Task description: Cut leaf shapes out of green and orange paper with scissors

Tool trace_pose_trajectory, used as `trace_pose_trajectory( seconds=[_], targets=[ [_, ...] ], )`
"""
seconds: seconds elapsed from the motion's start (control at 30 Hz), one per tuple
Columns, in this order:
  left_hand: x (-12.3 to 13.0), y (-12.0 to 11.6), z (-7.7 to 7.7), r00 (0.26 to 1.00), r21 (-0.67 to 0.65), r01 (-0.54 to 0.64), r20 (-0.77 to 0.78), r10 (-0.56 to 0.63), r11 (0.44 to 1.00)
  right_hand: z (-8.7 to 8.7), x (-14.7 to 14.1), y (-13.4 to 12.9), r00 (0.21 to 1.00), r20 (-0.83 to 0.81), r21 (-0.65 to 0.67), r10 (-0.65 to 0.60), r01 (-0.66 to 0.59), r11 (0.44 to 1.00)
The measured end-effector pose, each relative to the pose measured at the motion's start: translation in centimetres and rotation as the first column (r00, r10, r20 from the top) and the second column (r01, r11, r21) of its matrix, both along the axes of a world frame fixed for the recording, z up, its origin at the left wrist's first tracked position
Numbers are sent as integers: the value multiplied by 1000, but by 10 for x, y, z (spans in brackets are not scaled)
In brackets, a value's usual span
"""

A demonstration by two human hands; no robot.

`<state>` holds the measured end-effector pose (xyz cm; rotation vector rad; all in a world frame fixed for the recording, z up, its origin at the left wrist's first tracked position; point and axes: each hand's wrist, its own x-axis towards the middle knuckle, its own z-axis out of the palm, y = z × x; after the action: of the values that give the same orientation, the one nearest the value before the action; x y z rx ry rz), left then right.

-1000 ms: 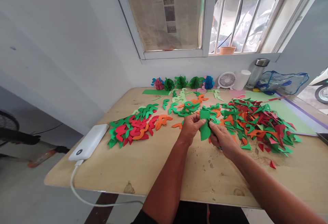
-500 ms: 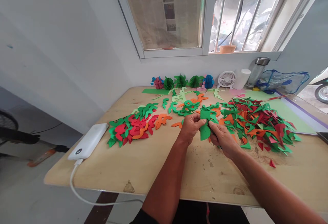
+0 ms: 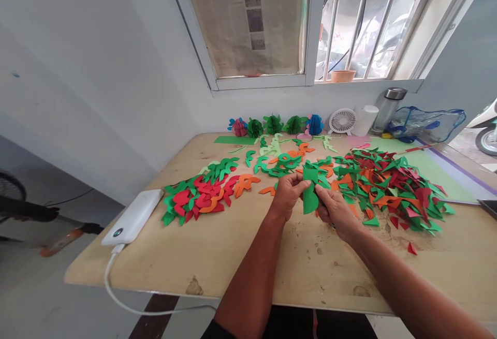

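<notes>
My left hand [image 3: 289,191] pinches a folded piece of green paper [image 3: 310,194] by its left edge, above the middle of the table. The paper's right side has a curved, notched outline. My right hand [image 3: 336,209] is closed at that edge, its thumb and forefinger against the paper. Dark-handled scissors are in the right hand, mostly hidden by the fingers and the paper. Just behind the hands lie green and orange cut paper shapes [image 3: 285,163]. A large heap of green, red and orange paper scraps [image 3: 392,183] spreads to the right of my right hand.
Red and green cut shapes [image 3: 202,194] are piled at left, near a white power bank [image 3: 132,218] with a cable. Honeycomb paper figures [image 3: 274,124], a small fan [image 3: 342,120], a bottle [image 3: 389,111] and a clear pouch [image 3: 427,123] stand along the wall.
The right hand has shifted slightly, and the dark scissors between its fingers show less than before. The left hand still holds the green paper in nearly the same place.
</notes>
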<state>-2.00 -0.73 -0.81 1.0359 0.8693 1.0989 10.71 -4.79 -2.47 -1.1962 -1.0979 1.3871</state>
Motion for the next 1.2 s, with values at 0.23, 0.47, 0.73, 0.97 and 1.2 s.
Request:
trace_pose_trajectory(
  seconds=[0.23, 0.47, 0.73, 0.97, 1.2],
  targets=[
    [0, -1, 2, 1000, 51, 23, -1, -23, 998, 2, 0, -1, 1000, -17, -10, -1, 1, 1000],
    [-1, -3, 3, 999, 83, 39, -31, -36, 996, 4, 2, 1, 1000, -12, -41, -2, 2, 999],
    [-2, -2, 3, 998, 73, 51, -42, -48, 996, 2, 2, 0, 1000, -8, -40, -7, 7, 999],
    [-1, -2, 3, 999, 40, 38, -31, -37, 998, 3, 1, 1, 1000, 7, -38, -14, 15, 999],
    [-1, 1, 0, 1000, 31, 11, -8, -11, 999, 3, 1, 1, 1000, 5, -46, -3, 3, 999]
  ],
)
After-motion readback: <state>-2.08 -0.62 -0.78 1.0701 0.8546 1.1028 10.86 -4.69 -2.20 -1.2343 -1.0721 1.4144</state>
